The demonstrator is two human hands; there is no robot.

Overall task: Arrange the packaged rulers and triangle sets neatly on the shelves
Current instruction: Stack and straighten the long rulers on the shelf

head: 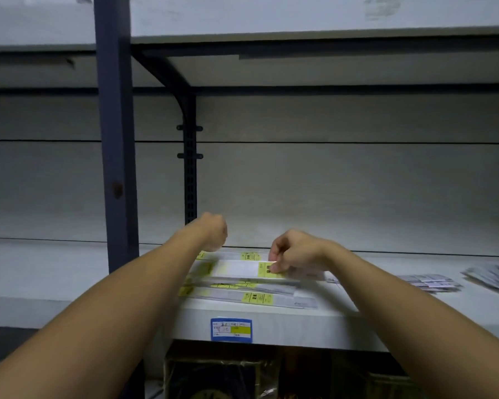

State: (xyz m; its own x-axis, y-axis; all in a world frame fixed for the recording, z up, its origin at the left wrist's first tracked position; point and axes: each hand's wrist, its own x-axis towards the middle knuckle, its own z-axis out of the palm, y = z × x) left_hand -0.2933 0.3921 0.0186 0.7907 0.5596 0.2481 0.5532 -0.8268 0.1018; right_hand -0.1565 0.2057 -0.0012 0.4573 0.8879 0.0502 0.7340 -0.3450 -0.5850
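Low in the middle of the frame, a white shelf (pixel 271 321) carries one loose stack of flat, clear-wrapped ruler packs (pixel 236 279) with yellow labels, their print too blurred to read. The right hand (pixel 293 251) has its grip pinching the top pack's right end, while the left hand (pixel 212 233) is curled over the stack's left end; whether it grips anything I cannot tell. One blue-bordered price tag (pixel 231 329) sits on the shelf edge, and two grey packet piles (pixel 432 282) lie at right.
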